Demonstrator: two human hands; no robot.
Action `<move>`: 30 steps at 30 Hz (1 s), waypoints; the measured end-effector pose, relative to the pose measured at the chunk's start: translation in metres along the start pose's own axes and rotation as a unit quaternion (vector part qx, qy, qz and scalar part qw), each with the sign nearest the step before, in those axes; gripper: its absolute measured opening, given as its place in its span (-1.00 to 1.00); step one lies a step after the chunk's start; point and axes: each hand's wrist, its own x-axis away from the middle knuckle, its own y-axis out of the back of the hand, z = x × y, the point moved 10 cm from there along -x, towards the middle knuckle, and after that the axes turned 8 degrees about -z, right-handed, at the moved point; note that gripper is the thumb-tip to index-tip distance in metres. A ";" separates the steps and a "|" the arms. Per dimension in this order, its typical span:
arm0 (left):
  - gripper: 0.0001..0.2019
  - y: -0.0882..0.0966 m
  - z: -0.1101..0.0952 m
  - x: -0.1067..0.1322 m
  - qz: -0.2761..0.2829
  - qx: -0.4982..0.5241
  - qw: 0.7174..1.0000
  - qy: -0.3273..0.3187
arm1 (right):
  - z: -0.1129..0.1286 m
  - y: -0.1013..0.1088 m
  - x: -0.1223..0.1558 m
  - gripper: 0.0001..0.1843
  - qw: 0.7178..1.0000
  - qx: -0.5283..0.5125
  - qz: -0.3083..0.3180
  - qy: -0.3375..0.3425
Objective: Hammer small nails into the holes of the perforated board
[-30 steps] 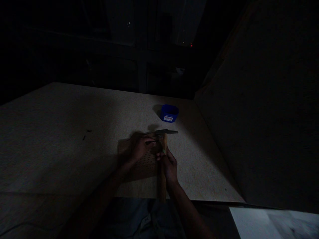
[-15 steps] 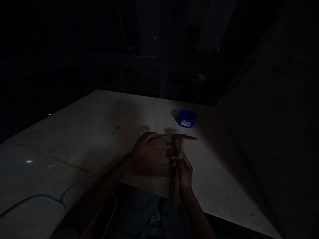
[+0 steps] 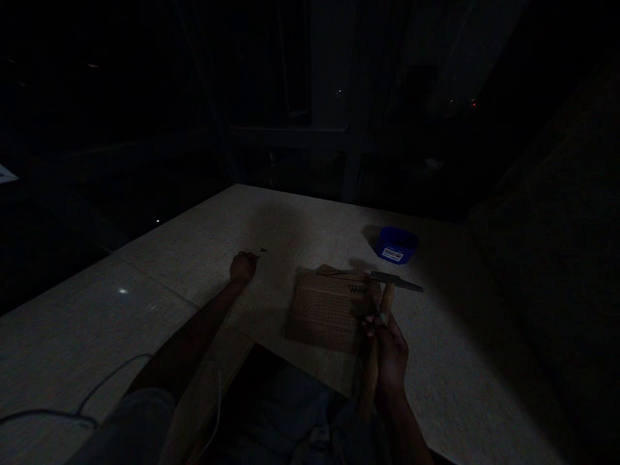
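My right hand [image 3: 393, 355] is wrapped round the wooden handle of a hammer [image 3: 387, 302]. The hammer's dark metal head lies over the far right corner of a brown board [image 3: 320, 313] dotted with rows of small holes. Along the board's far right part runs a row of thin dark nail-like pieces [image 3: 357, 289]. To the left, my left hand [image 3: 243, 266] is down on the table with fingers curled together, beside a small dark Y-shaped piece [image 3: 263, 249]. A dark sliver shows at its fingertips; the dim light hides what they grip.
A blue plastic tub [image 3: 396, 245] with a white label stands beyond the hammer on the pale table [image 3: 310, 219]. A loose cable [image 3: 48, 413] lies at the near left. A dark wall rises on the right; a window frame [image 3: 356, 155] stands behind.
My left hand has left the board and reached left to the small dark pieces on the table. My right hand still holds the hammer. The view has shifted left.
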 end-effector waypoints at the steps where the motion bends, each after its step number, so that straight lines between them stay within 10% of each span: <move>1: -0.71 0.000 0.002 0.000 0.004 -0.005 1.000 0.014 | -0.001 0.001 0.000 -0.63 1.000 0.002 -0.004 0.000; 7: -0.67 0.007 -0.036 0.013 0.021 0.063 0.997 -0.039 | 0.001 0.000 -0.002 -0.70 1.000 -0.008 -0.004 0.010; 14: -0.69 0.005 -0.159 0.069 0.105 0.339 0.917 -0.182 | 0.004 -0.003 -0.003 -0.70 1.000 -0.012 -0.003 0.026; 20: -0.70 -0.019 -0.238 0.113 0.173 0.363 0.885 -0.236 | 0.006 -0.004 -0.003 -0.75 1.000 0.006 -0.007 0.026; 30: -0.77 -0.046 -0.262 0.128 0.161 0.359 0.877 -0.276 | 0.000 -0.007 -0.005 -0.77 1.000 -0.031 0.000 0.000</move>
